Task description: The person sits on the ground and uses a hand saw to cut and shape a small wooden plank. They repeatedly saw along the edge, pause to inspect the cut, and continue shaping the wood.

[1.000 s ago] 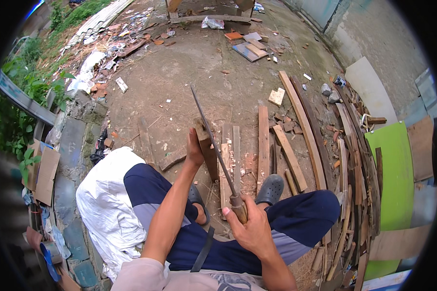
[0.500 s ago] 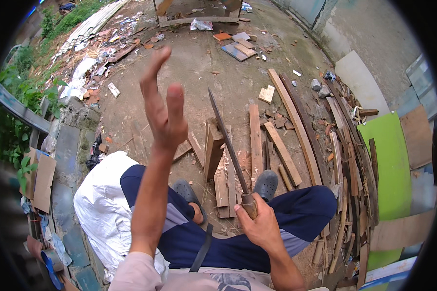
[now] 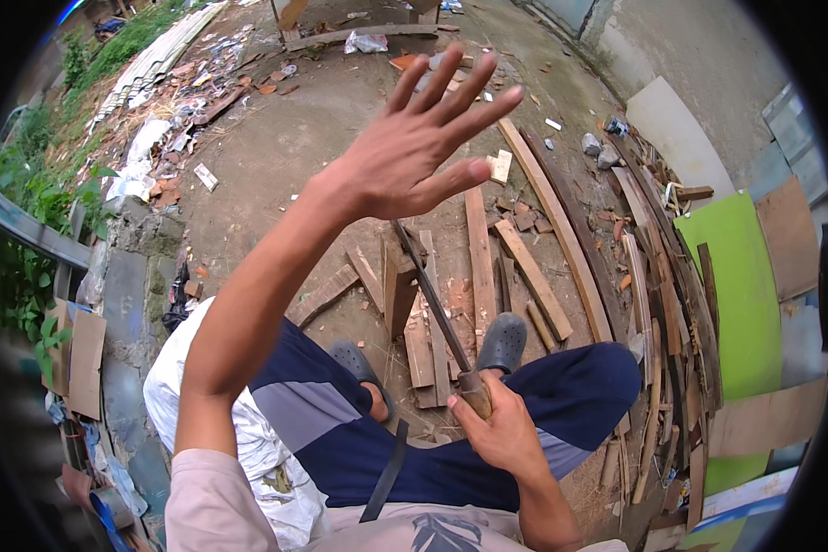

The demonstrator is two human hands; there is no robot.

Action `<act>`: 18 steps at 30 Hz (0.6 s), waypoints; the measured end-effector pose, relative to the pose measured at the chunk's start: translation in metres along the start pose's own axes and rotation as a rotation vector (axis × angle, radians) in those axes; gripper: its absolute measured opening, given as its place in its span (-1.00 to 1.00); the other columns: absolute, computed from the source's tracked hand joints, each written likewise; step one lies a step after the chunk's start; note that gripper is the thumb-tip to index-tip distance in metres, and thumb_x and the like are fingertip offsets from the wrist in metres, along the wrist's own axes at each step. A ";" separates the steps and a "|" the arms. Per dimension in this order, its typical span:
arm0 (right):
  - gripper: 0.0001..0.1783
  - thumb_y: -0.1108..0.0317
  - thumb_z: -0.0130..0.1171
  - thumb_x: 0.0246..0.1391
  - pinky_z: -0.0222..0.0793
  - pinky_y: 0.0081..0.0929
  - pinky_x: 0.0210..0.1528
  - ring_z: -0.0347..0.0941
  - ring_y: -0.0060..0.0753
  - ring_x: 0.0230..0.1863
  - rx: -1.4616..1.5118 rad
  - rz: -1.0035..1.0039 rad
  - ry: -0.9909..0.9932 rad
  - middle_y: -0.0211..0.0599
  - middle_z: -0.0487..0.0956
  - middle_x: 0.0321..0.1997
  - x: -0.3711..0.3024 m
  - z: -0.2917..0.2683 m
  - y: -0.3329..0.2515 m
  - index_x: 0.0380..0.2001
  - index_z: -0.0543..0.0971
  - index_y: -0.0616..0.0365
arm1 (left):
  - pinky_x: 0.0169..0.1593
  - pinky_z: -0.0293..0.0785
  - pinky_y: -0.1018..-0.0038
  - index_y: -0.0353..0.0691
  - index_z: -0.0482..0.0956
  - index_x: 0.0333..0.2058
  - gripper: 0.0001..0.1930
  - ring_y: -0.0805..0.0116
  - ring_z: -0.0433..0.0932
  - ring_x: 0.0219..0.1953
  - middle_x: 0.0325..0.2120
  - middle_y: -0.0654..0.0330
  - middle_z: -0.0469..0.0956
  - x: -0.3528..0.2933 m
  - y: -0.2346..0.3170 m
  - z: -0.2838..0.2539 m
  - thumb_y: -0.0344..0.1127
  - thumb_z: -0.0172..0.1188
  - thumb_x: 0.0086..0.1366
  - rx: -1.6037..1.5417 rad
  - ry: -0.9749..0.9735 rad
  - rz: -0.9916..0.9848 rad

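Observation:
My left hand [image 3: 414, 147] is raised over the ground with its palm out and fingers spread, holding nothing. In my right hand [image 3: 501, 432] is the wooden handle of a long, narrow, dark-bladed tool [image 3: 437, 308], pointing forward and away from me. Its exact kind is hard to tell from this angle. The blade passes beside an upright wooden block [image 3: 397, 290], and I cannot tell whether they touch. Short planks [image 3: 419, 354] lie under the blade between my feet, with wood chips around them. My left hand and wrist hide part of the ground beyond.
Loose timber pieces [image 3: 534, 281] and a long beam [image 3: 561, 239] lie to the right. Past them are piled wood strips [image 3: 658, 304] and a green panel [image 3: 731, 294]. A low block wall [image 3: 133, 313] runs along the left, and a white sack [image 3: 271, 460] lies by my left leg.
My left hand has swung rightward and its fingers have spread wide. My right hand still grips the handle, almost in the same place. The view has shifted slightly.

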State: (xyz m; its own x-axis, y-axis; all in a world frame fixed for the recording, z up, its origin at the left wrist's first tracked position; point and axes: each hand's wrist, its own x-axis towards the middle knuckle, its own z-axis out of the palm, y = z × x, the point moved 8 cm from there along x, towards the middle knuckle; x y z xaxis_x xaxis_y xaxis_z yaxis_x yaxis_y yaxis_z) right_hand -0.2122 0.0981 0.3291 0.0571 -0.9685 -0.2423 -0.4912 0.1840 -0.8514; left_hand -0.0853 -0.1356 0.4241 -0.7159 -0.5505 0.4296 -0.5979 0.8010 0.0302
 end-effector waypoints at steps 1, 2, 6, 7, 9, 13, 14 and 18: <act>-0.74 0.28 0.30 0.17 0.39 -0.31 -0.36 0.47 -0.29 -0.51 -0.001 0.002 -0.001 -0.19 0.49 -0.57 -0.001 0.000 0.000 -0.31 0.50 0.25 | 0.52 -0.62 0.07 0.22 -0.18 0.49 -0.19 0.18 -0.51 0.53 0.52 0.17 -0.29 -0.011 -0.007 0.018 0.46 -0.54 0.40 0.001 -0.021 0.007; -0.73 0.27 0.31 0.17 0.39 -0.30 -0.36 0.47 -0.24 -0.51 0.004 -0.010 -0.011 -0.17 0.49 -0.57 0.001 0.001 -0.006 -0.31 0.50 0.25 | 0.54 -0.38 0.04 0.09 0.16 0.43 -0.26 0.12 -0.22 0.54 0.44 0.04 0.11 -0.035 -0.035 0.053 0.37 -0.28 0.44 -0.075 -0.189 -0.072; -0.70 0.26 0.33 0.15 0.40 -0.26 -0.37 0.48 -0.04 -0.51 -0.085 -0.034 -0.021 -0.07 0.52 -0.54 0.017 -0.013 -0.008 -0.28 0.48 0.26 | 0.38 0.20 0.12 -0.12 0.54 0.09 -0.59 0.09 0.41 0.25 0.04 0.05 0.58 -0.041 -0.044 0.021 -0.01 0.08 0.42 -0.083 0.038 -0.025; -0.68 0.25 0.34 0.15 0.40 -0.25 -0.37 0.48 0.00 -0.51 -0.078 -0.026 -0.025 -0.05 0.52 -0.53 0.021 -0.018 -0.008 -0.27 0.48 0.27 | 0.31 0.30 0.14 -0.15 0.57 0.01 -0.66 0.12 0.48 0.16 -0.04 0.09 0.62 -0.048 -0.044 0.019 -0.10 0.16 0.38 -0.052 -0.075 -0.009; -0.65 0.23 0.37 0.13 0.41 -0.24 -0.37 0.48 0.09 -0.49 -0.072 0.007 -0.035 -0.01 0.53 -0.51 0.023 -0.029 -0.004 -0.26 0.47 0.27 | 0.21 0.41 0.18 -0.17 0.63 -0.10 -0.76 0.16 0.56 0.02 -0.16 0.13 0.65 -0.060 -0.029 0.009 -0.24 0.24 0.31 -0.011 -0.141 0.081; -0.60 0.19 0.42 0.09 0.42 -0.22 -0.34 0.51 0.19 -0.43 -0.104 0.001 -0.077 0.03 0.56 -0.49 0.030 -0.036 0.001 -0.23 0.50 0.25 | 0.04 0.50 0.25 -0.17 0.65 -0.19 -0.80 0.18 0.58 -0.12 -0.28 0.18 0.63 -0.071 -0.009 -0.013 -0.31 0.31 0.22 0.041 -0.124 0.266; -0.64 0.24 0.39 0.10 0.44 -0.18 -0.34 0.55 0.23 -0.38 -0.149 -0.020 -0.101 0.08 0.57 -0.48 0.032 -0.036 -0.004 -0.19 0.51 0.24 | -0.01 0.52 0.27 -0.17 0.65 -0.21 -0.80 0.19 0.58 -0.15 -0.31 0.20 0.63 -0.074 -0.010 -0.014 -0.30 0.33 0.19 0.049 -0.158 0.279; -0.69 0.41 0.27 0.09 0.44 -0.08 -0.38 0.56 0.28 -0.38 -0.192 -0.121 -0.114 0.14 0.57 -0.51 0.045 -0.033 0.001 -0.10 0.50 0.23 | -0.13 0.52 0.36 -0.15 0.61 -0.28 -0.83 0.26 0.57 -0.28 -0.37 0.25 0.57 -0.080 -0.020 -0.012 -0.30 0.34 0.15 0.167 -0.307 0.348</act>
State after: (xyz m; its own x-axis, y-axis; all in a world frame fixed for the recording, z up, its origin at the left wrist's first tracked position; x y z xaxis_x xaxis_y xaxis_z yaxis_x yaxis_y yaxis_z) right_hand -0.2388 0.0492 0.3327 0.2179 -0.9544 -0.2042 -0.6299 0.0223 -0.7763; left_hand -0.0117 -0.1047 0.3996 -0.9417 -0.3207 0.1018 -0.3358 0.9149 -0.2240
